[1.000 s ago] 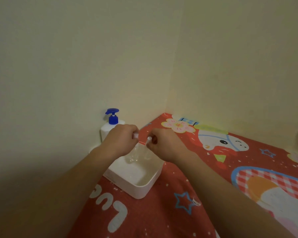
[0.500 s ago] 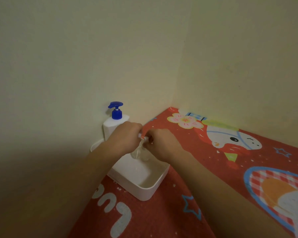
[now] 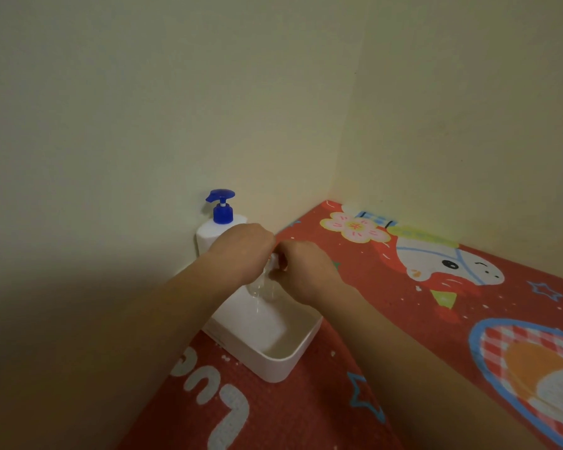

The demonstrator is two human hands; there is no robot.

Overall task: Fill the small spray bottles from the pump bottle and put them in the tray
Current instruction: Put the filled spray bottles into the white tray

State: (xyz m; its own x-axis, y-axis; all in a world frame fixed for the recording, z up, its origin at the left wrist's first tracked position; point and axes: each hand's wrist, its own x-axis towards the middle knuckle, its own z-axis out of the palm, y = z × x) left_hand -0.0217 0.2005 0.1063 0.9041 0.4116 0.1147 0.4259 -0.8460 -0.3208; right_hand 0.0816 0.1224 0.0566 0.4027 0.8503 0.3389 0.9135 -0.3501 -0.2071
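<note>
Partly hidden behind both hands, a clear small spray bottle (image 3: 263,289) hangs over the far end of the white tray (image 3: 283,362); only its lower body shows, pale and hard to read against the tray, and whether a second bottle is beside it cannot be told. Its top is covered by fingers. Behind the left hand (image 3: 241,251) stands the white pump bottle (image 3: 220,228) with a blue pump head, against the wall, its lower part blocked by the wrist. The tray sits on a red cartoon-printed cloth (image 3: 387,287) over the bench. Left grip is closed around the bottle's upper part; the right hand (image 3: 301,271) pinches at its top, touching the left.
</note>
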